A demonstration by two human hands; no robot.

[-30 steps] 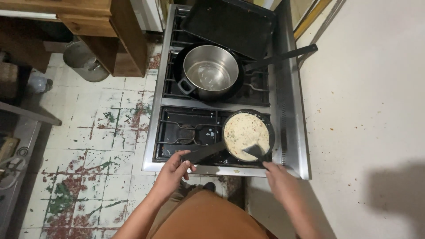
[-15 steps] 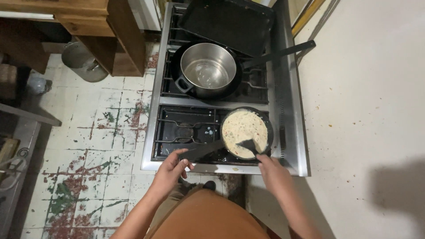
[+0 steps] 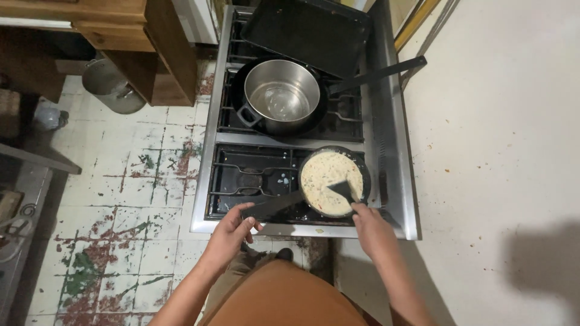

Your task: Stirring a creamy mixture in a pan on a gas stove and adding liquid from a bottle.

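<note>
A small black frying pan [image 3: 363, 168] holding a pale, speckled omelette [image 3: 326, 178] sits on the front right burner of a gas stove [image 3: 393, 151]. My left hand [image 3: 232, 232] grips the pan's long black handle [image 3: 272, 205], which points toward me. A black spatula [image 3: 343, 191] is in my right hand [image 3: 370, 226], its blade resting on the near right part of the omelette.
On the back burner a steel pot [image 3: 283, 96] sits inside a larger black pan with a long handle [image 3: 377, 73]. A dark baking tray [image 3: 305, 30] lies behind it. A wooden cabinet [image 3: 121, 36] and metal bucket [image 3: 112, 86] stand left on worn tiled floor; a pale wall is right.
The spatula blade has moved from the pan's near right edge further in over the omelette. My left hand keeps its hold on the pan handle.
</note>
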